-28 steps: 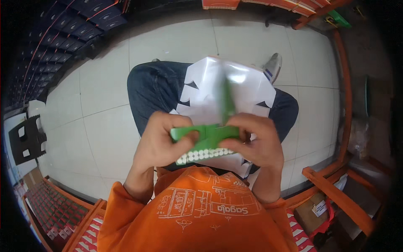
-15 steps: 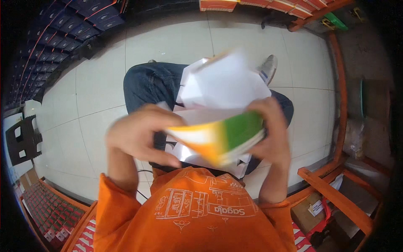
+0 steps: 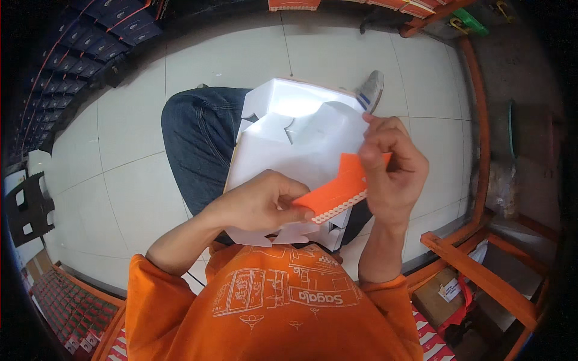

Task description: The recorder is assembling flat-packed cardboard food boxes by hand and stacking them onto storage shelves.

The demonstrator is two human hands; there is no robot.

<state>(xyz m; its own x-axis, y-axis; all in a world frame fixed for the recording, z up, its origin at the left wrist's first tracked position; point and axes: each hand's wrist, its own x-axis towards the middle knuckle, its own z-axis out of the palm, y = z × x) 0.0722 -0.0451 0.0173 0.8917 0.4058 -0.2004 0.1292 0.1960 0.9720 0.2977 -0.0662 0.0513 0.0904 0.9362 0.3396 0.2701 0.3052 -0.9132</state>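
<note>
Across my lap lies a white, die-cut sheet of cardboard (image 3: pixel 271 150), partly folded, with slits and tabs along its edges. Its orange flap (image 3: pixel 338 185), with a pale scalloped border, is turned up toward me. My left hand (image 3: pixel 262 201) pinches the flap's left end between thumb and fingers. At the other end, my right hand (image 3: pixel 394 165) is closed on the flap and the card's edge. More white tabs (image 3: pixel 289 233) stick out below my left hand, close to my shirt. The card's underside is mostly hidden.
Dark blue boxes (image 3: pixel 78 60) are stacked at the far left, and orange boxes (image 3: pixel 295 5) stand at the top. An orange frame (image 3: pixel 481 280) runs down the right side. Small boxes (image 3: pixel 75 307) fill a rack at lower left; a black plastic piece (image 3: pixel 27 207) is above it.
The green, yellow and white printed panel between my hands has turned out of sight. The orange flap and white inner side now show, and my left hand has moved right.
</note>
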